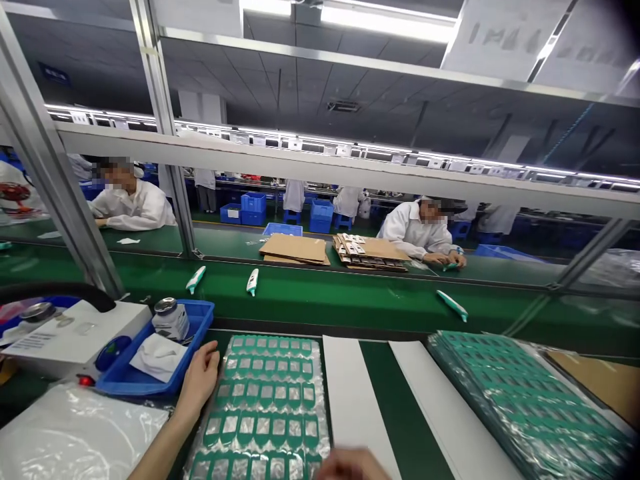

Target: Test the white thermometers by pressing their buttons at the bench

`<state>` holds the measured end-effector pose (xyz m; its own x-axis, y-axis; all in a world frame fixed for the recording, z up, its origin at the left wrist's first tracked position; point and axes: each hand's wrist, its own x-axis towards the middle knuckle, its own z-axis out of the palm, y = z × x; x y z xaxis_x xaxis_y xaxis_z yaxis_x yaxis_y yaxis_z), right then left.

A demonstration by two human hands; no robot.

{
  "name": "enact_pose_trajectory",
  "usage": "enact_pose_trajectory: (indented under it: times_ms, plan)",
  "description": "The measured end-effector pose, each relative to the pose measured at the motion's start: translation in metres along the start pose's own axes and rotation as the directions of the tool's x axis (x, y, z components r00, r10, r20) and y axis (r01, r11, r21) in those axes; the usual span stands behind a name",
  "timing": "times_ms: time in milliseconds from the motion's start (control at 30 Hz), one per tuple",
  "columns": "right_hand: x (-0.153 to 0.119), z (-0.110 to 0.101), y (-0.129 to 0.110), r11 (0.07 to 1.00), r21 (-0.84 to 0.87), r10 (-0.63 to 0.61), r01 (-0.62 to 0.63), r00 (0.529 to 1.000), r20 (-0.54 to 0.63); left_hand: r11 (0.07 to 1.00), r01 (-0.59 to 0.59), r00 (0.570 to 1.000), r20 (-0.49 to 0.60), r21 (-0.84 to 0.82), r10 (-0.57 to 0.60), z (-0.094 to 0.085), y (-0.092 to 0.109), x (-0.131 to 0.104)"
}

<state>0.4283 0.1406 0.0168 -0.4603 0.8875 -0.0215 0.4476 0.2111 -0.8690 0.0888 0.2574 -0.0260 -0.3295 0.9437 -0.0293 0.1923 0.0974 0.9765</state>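
My left hand [203, 373] rests between the blue tray and the upper left edge of a plastic-wrapped sheet [267, 393] of green frames set in rows. Its fingers are bent, and what they hold, if anything, is hidden. At the bottom edge my right hand [353, 463] is blurred by motion and partly cut off, over the sheet's lower right corner; its fingers cannot be made out. Two white strips [355, 393] [445, 400] lie to the right of the sheet. Beyond them is a stack of similar green sheets [530, 400] in clear plastic.
The blue tray [200, 313] holds a bottle and white cloth. A white box [80, 333] and plastic bag [75, 433] lie left. White-and-green devices [253, 283] lie on the green conveyor [325, 293]. Metal posts stand ahead; across, two people sit near cardboard [295, 248].
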Motion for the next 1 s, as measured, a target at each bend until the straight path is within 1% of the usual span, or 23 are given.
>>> enact_pose_trajectory:
  times_ms: [67, 133, 167, 233, 333, 433, 467, 533, 600, 667, 733, 767, 800, 867, 933, 1000]
  plan:
    - [0.023, -0.012, 0.006, 0.998, -0.049, -0.038, 0.033, 0.992, -0.123, 0.993, -0.09, 0.996, -0.019, 0.072, 0.091, -0.001, 0.0, 0.004]
    - [0.055, -0.025, 0.017, 0.988, -0.133, -0.108, 0.074, 0.957, -0.271, 0.983, -0.138, 0.99, -0.001, 0.121, 0.139, 0.001, -0.002, 0.006]
    - [0.071, -0.029, 0.023, 0.982, -0.171, -0.137, 0.086, 0.939, -0.316, 0.98, -0.14, 0.99, 0.002, 0.141, 0.141, 0.002, -0.005, 0.006]
    - [0.099, -0.035, 0.035, 0.969, -0.226, -0.17, 0.098, 0.928, -0.331, 0.978, -0.119, 0.993, 0.007, 0.173, 0.119, 0.003, -0.012, 0.006]
    - [0.123, -0.041, 0.048, 0.951, -0.288, -0.188, 0.111, 0.948, -0.256, 0.969, -0.114, 0.993, 0.028, 0.218, 0.111, 0.0, -0.016, 0.013]
    - [0.131, -0.051, 0.048, 0.951, -0.293, -0.163, 0.098, 0.965, -0.206, 0.951, -0.144, 0.989, 0.006, 0.273, 0.147, 0.004, -0.006, 0.034]
    - [0.134, -0.054, 0.046, 0.955, -0.282, -0.157, 0.094, 0.966, -0.207, 0.944, -0.148, 0.988, 0.001, 0.293, 0.155, 0.009, 0.001, 0.045]
    - [0.14, -0.059, 0.044, 0.962, -0.251, -0.163, 0.103, 0.96, -0.229, 0.929, -0.135, 0.989, -0.004, 0.343, 0.145, 0.024, 0.018, 0.076]
    - [0.148, -0.059, 0.042, 0.967, -0.218, -0.183, 0.128, 0.951, -0.251, 0.907, -0.087, 0.993, -0.039, 0.413, 0.113, 0.044, 0.035, 0.114]
    - [0.153, -0.058, 0.042, 0.97, -0.194, -0.192, 0.143, 0.946, -0.261, 0.876, -0.014, 0.989, -0.125, 0.483, 0.085, 0.061, 0.051, 0.152]
    - [0.154, -0.057, 0.041, 0.973, -0.184, -0.186, 0.141, 0.949, -0.255, 0.845, 0.075, 0.973, -0.223, 0.53, 0.054, 0.073, 0.061, 0.184]
    - [0.152, -0.057, 0.041, 0.974, -0.183, -0.177, 0.133, 0.953, -0.245, 0.831, 0.115, 0.964, -0.262, 0.544, 0.038, 0.077, 0.064, 0.196]
    - [0.149, -0.058, 0.04, 0.975, -0.184, -0.164, 0.122, 0.959, -0.233, 0.819, 0.146, 0.958, -0.286, 0.555, 0.023, 0.08, 0.064, 0.206]
    - [0.143, -0.063, 0.041, 0.977, -0.187, -0.138, 0.098, 0.968, -0.211, 0.8, 0.167, 0.958, -0.286, 0.577, 0.005, 0.083, 0.062, 0.217]
    - [0.139, -0.068, 0.043, 0.978, -0.191, -0.124, 0.083, 0.97, -0.21, 0.789, 0.136, 0.973, -0.231, 0.599, 0.007, 0.085, 0.058, 0.219]
    - [0.141, -0.073, 0.046, 0.979, -0.19, -0.118, 0.074, 0.966, -0.23, 0.789, 0.07, 0.989, -0.145, 0.61, 0.024, 0.089, 0.058, 0.215]
